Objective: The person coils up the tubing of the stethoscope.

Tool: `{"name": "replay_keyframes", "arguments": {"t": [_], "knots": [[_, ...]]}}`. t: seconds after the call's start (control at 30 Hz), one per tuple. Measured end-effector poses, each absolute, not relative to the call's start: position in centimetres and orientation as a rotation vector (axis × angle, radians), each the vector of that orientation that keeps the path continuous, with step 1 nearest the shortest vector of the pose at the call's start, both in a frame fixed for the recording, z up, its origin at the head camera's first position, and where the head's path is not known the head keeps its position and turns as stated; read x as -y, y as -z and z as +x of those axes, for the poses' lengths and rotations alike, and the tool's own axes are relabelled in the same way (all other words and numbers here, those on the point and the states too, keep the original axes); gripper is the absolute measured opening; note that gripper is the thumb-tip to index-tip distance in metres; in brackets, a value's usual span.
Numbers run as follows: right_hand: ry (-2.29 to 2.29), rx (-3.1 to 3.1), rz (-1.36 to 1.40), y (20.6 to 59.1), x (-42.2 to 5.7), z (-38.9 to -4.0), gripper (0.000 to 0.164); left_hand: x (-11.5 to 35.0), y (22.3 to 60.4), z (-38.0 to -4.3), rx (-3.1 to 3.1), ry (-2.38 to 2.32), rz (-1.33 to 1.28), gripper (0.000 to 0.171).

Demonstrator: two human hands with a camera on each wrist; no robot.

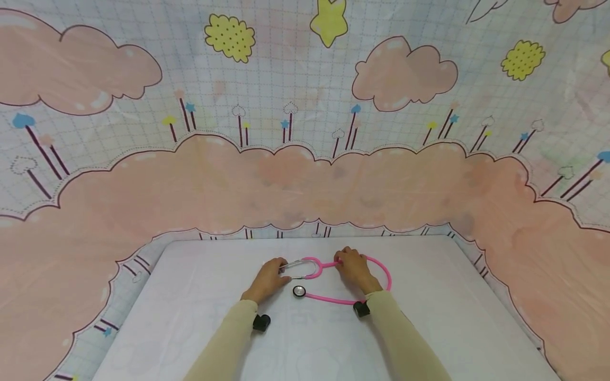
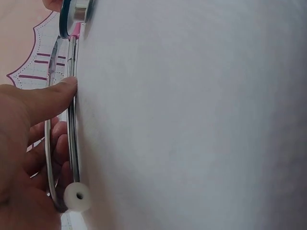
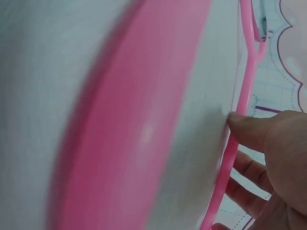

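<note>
A stethoscope with pink tubing [image 1: 389, 278] lies on the white table, its tube looped to the right. My left hand [image 1: 268, 279] is at its metal ear tubes [image 2: 48, 143]; the thumb lies on one tube and the fingers curl behind. One white eartip [image 2: 77, 196] shows below that hand. With thumb and fingers on either side, my right hand [image 1: 355, 269] pinches the pink tube just past the Y-shaped fork. The round chest piece [image 1: 299, 291] rests nearer me, between the hands. In the right wrist view, a blurred stretch of pink tube [image 3: 129, 129] crosses close to the camera.
The white tabletop [image 1: 310, 344] extends around the stethoscope. Behind and beside it hangs a patterned cloth [image 1: 295, 185] with clouds and stars. A black camera sits at each wrist, over light sleeves [image 1: 224, 338].
</note>
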State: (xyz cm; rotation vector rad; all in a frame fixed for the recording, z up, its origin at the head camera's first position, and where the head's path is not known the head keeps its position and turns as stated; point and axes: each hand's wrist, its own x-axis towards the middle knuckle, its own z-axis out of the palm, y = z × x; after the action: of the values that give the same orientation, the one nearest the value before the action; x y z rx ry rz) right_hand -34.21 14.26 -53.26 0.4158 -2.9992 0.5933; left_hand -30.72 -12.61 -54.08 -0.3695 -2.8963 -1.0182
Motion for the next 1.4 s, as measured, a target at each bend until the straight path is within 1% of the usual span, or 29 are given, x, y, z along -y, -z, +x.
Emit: {"name": "replay_keyframes", "arguments": {"t": [0.1,0.47,0.77,0.93,1.17,1.4], "knots": [[-0.582,2.998,0.418,53.2,-14.4,-34.3,0.012,12.7,54.0,-30.8,2.891,1.01,-0.381,0.034],[-0.672,2.945,0.452,52.9,-14.6,-34.0,0.013,13.2,54.1,-31.0,2.913,0.829,-0.458,0.044],[-0.644,2.873,0.505,52.2,-14.5,-34.2,0.012,13.5,53.7,-30.6,2.922,0.868,-0.539,0.039],[-0.686,2.87,0.516,51.8,-14.5,-34.1,0.012,13.6,53.1,-30.2,2.918,0.848,-0.509,0.042],[-0.734,2.834,0.542,51.4,-14.5,-33.1,0.014,13.5,51.9,-29.1,2.87,0.762,-0.452,0.048],[-0.721,2.779,0.597,51.0,-14.4,-32.1,0.013,13.8,51.1,-28.1,2.836,0.759,-0.419,0.049]]}}
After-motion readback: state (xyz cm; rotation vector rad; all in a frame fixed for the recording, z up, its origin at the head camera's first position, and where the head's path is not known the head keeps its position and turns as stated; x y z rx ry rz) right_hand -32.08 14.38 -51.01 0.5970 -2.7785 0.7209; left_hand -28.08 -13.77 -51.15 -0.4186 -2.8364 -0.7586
